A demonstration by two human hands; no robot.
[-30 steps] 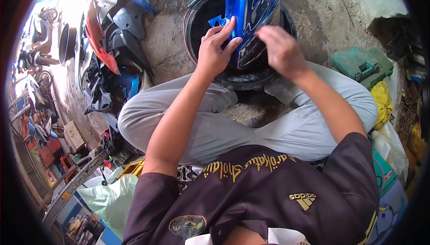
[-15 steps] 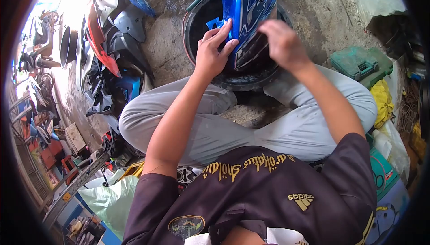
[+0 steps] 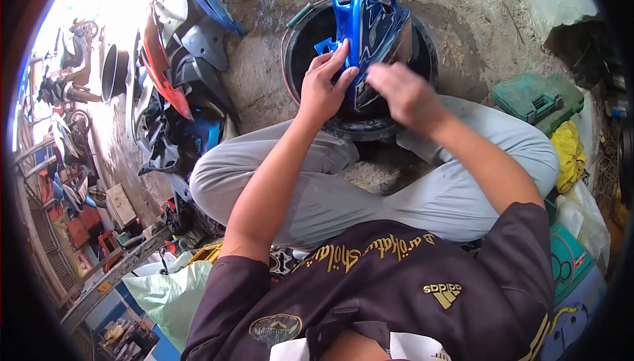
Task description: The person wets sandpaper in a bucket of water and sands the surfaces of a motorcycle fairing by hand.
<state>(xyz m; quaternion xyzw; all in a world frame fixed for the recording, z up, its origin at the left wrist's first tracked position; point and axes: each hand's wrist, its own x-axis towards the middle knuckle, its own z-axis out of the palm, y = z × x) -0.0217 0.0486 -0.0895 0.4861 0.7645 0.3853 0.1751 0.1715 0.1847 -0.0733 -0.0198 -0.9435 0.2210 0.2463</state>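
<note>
Panel (image 3: 370, 34) is leaning over the tub (image 3: 366, 130), the left hand (image 3: 325, 92) gripping its side, the blurred right hand (image 3: 408, 97) hovering alongside, closure unclear; one-sided pressure could be causing a slip into the tub.

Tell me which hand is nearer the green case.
Right. The right hand is left of the green case, by the blue panel; the left hand is farther left, on that panel.

One left hand (image 3: 325, 92), one right hand (image 3: 408, 97), one blue panel (image 3: 357, 21) over one black tub (image 3: 376, 131); one long red panel (image 3: 158, 61), one yellow cloth (image 3: 570, 156), one pale-green bag (image 3: 168, 295).
</note>
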